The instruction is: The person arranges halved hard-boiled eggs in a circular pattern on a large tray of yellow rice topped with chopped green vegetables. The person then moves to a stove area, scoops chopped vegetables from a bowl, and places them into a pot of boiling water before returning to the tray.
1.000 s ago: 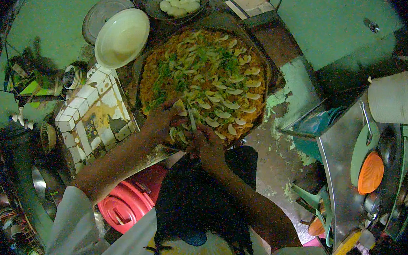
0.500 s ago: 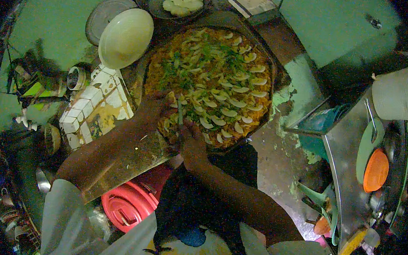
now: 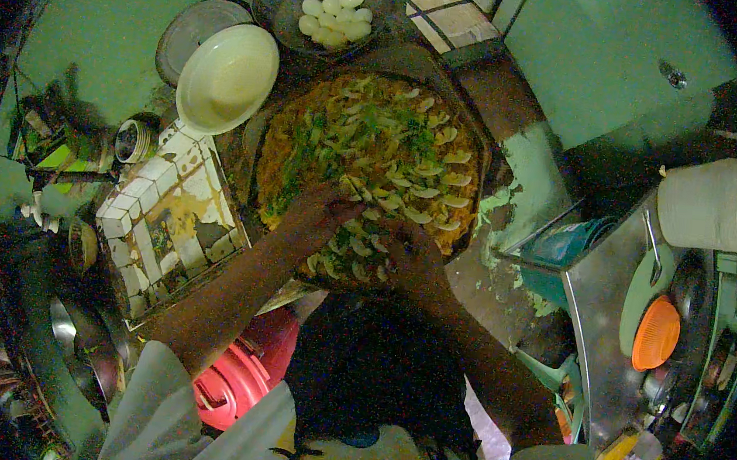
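A large octagonal tray (image 3: 478,213) holds an orange noodle-like food (image 3: 279,170), topped with chopped green herbs (image 3: 318,129) and rows of pale crescent slices (image 3: 452,179). Over its near left part is my left hand (image 3: 321,217), fingers drawn together close to a few pale slices. My right hand (image 3: 417,256) is just right of it, low over the near side, with curled fingers pointing inward. Dim light and the hand itself hide what either grips; no knife blade shows now. Beyond the tray, a metal pan (image 3: 376,38) contains several peeled white eggs (image 3: 338,21).
An oval cream basin (image 3: 228,78) leans beside a round grey lid (image 3: 179,38) at the far left. A broken white-tiled ledge (image 3: 144,245) adjoins the tray. At right, a metal counter (image 3: 604,338) bears an orange basket (image 3: 657,332) and a white container (image 3: 705,204). A red lidded bucket (image 3: 237,385) stands below.
Both hands have moved rightward, the right one farther, away from the tray's lower left. The knife seen in my right hand is no longer visible. The whole view has shifted slightly.
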`<action>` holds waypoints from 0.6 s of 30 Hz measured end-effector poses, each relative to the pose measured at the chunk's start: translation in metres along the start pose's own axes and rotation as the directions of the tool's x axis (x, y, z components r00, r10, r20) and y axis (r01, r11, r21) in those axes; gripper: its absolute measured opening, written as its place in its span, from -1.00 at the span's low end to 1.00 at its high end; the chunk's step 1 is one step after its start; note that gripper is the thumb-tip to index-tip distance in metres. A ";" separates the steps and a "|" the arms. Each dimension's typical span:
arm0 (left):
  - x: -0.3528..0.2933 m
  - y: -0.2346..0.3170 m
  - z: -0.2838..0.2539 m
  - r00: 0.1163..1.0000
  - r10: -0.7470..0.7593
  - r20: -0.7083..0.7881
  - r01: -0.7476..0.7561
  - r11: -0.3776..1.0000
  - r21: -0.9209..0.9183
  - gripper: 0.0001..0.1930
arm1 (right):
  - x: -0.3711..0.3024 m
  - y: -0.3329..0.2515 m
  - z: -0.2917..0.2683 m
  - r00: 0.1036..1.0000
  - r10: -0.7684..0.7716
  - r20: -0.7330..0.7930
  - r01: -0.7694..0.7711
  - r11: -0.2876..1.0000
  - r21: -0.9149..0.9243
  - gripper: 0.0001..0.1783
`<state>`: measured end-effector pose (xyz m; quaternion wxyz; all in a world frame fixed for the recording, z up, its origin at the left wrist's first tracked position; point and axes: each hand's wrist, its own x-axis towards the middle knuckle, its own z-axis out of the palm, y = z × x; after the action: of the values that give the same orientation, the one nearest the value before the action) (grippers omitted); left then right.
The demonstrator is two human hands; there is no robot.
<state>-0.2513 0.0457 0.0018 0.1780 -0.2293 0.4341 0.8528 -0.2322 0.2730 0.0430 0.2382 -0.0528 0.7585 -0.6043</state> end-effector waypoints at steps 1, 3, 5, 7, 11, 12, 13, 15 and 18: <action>0.007 0.000 0.001 0.999 0.021 0.045 -0.024 0.998 0.065 -0.73 | 0.006 -0.016 -0.007 0.997 0.067 0.033 -0.068 0.998 0.019 -0.66; 0.017 0.001 0.010 0.994 0.012 -0.110 -0.022 0.995 -0.095 -0.75 | 0.017 -0.025 -0.012 0.982 0.176 0.065 -0.183 0.976 0.119 -0.66; 0.019 0.001 0.013 0.980 0.142 -0.142 -0.100 0.958 0.271 -0.78 | 0.021 -0.029 -0.008 0.967 0.242 0.077 -0.254 0.933 0.256 -0.67; 0.010 -0.006 -0.002 0.948 0.307 0.088 -0.203 0.368 0.907 -0.82 | 0.012 -0.050 -0.002 0.956 0.273 0.109 -0.294 0.897 0.330 -0.68; -0.020 0.010 0.011 0.996 -0.029 -0.090 0.029 1.000 -0.002 -0.78 | -0.011 -0.004 0.010 0.988 0.099 0.116 -0.121 0.973 0.198 -0.69; -0.023 0.011 0.009 0.996 -0.062 -0.064 0.062 0.998 -0.010 -0.77 | -0.012 0.001 0.013 0.994 0.034 0.106 -0.047 0.991 0.122 -0.69; -0.025 0.012 0.008 0.995 -0.096 -0.038 0.096 0.995 -0.017 -0.76 | -0.013 0.006 0.015 0.997 -0.033 0.072 0.032 0.999 0.013 -0.69; -0.027 0.010 0.002 0.985 -0.125 -0.118 0.110 0.985 -0.130 -0.74 | -0.013 0.010 0.019 0.996 -0.093 0.018 0.094 0.993 -0.072 -0.69; -0.021 0.008 -0.009 0.981 -0.084 -0.175 0.067 0.993 -0.100 -0.73 | -0.006 0.004 0.031 0.998 0.057 -0.015 -0.055 0.993 0.101 -0.68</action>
<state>-0.2356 0.0316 0.0139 0.1596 -0.3291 0.3990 0.8408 -0.2131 0.2484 0.0359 0.2506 -0.0142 0.7303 -0.6354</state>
